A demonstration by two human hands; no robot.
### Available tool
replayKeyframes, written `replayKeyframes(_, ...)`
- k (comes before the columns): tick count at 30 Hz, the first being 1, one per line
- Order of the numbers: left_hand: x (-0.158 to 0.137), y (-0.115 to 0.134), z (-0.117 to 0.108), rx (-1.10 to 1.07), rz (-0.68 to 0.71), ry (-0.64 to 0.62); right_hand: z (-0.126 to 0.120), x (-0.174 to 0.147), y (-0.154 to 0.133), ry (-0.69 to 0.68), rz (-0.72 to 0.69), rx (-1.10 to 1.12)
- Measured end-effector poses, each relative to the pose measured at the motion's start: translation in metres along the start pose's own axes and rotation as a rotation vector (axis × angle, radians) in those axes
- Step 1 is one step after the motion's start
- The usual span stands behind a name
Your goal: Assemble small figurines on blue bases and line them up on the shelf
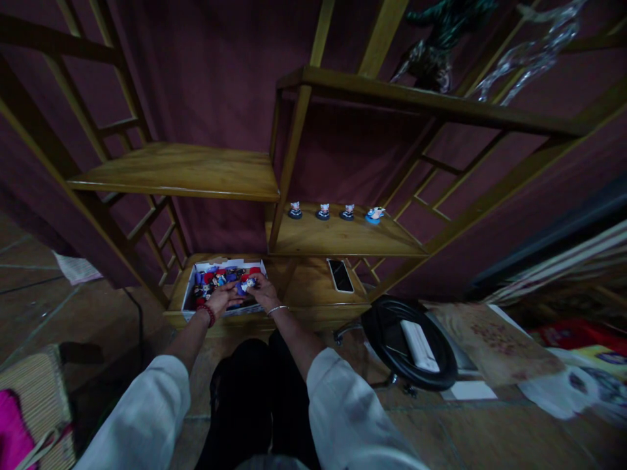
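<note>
A small white-and-purple figurine [247,285] is pinched in the fingers of my right hand [265,293], above the right part of an open white box [187,295]. My left hand [221,301] is close beside it with fingers stretched out; whether they touch the figurine I cannot tell. Inside the box lies a jumble of small red, blue, purple and dark figurines [211,282], partly hidden by my hands. On the shelf to the right, three similar dark-based figurines [322,211] and a blue-and-white one [375,215] stand in a row.
The box rests on the low wooden shelf [294,281], with a phone [340,275] farther right. Another wooden shelf [181,171] juts out above the box. A black round stool [386,326] carrying a white package [420,346] stands at the right; a woven seat [34,391] is at left.
</note>
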State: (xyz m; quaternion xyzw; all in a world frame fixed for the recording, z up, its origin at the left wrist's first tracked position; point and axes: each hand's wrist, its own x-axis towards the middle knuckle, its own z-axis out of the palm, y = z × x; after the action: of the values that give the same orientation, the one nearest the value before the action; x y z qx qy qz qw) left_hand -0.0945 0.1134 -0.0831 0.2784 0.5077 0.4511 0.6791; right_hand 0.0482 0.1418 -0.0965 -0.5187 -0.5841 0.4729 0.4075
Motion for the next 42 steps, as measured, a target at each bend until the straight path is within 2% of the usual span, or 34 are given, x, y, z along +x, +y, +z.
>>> replayKeyframes(19, -0.0027, 0.0027, 0.0034, 0.005, -0.023, 0.023, 0.0009, -0.0002, -0.0009, 0.027, 0.024, -0.033)
replayKeyframes(30, -0.0024, 0.0017, 0.0018, -0.036, -0.021, 0.023, 0.0015, 0.001, 0.0052, 0.007, -0.037, -0.022)
replayKeyframes(42, -0.0008, 0.0063, 0.007, -0.058, -0.02, 0.079, -0.0039, -0.0015, -0.0037, -0.043, -0.141, -0.067)
